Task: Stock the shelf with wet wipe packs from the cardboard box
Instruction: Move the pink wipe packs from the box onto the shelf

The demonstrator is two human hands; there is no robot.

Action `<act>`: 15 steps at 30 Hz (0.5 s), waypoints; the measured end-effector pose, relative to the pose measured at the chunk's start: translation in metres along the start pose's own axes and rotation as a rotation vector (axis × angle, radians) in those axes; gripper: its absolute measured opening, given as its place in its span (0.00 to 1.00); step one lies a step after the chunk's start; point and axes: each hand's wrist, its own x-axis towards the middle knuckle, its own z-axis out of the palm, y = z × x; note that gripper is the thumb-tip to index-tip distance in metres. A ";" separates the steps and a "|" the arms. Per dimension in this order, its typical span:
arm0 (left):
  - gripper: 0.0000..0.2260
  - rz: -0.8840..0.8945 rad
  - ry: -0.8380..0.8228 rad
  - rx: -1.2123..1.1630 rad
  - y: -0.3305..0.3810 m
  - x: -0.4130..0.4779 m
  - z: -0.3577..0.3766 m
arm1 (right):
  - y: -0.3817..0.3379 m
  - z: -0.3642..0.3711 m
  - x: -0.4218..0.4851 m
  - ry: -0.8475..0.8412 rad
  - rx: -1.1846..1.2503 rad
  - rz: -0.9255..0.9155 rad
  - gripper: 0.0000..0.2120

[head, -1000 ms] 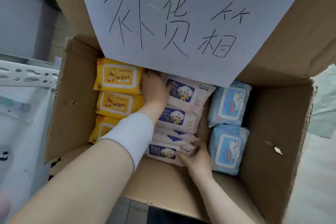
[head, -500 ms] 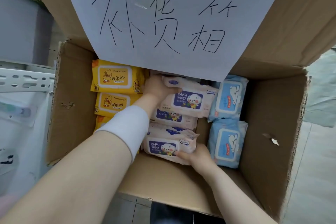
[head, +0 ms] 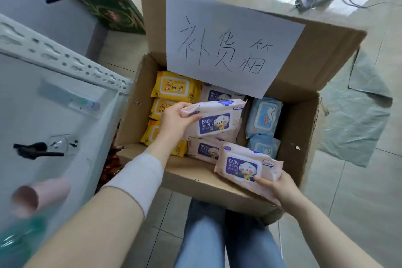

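Pink film, two baby-wipes packs out of the cardboard box (head: 298, 132). The far pack (head: 214, 121) is gripped at its end by the left hand (head: 176, 119), above the stock. The near pack (head: 245, 167) is pinched by the right hand (head: 276, 185), over the box's six o'clock wall. Yellow packs (head: 174, 87) and blue packs (head: 264, 115) lie inside. Step judged: lifting out. Next move likely calls for carrying both toward the white shelf (head: 54, 56) at nine o'clock.
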 end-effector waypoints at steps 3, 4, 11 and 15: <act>0.10 0.012 0.154 -0.150 0.024 -0.054 -0.053 | -0.025 -0.007 -0.044 -0.029 0.010 -0.069 0.32; 0.09 0.017 0.214 -0.206 0.030 -0.075 -0.072 | -0.033 -0.005 -0.059 -0.049 0.011 -0.103 0.36; 0.08 0.149 0.659 -0.495 0.069 -0.254 -0.199 | -0.114 0.051 -0.181 -0.326 -0.057 -0.332 0.22; 0.07 0.257 0.855 -0.516 0.085 -0.352 -0.281 | -0.157 0.115 -0.265 -0.533 -0.139 -0.469 0.13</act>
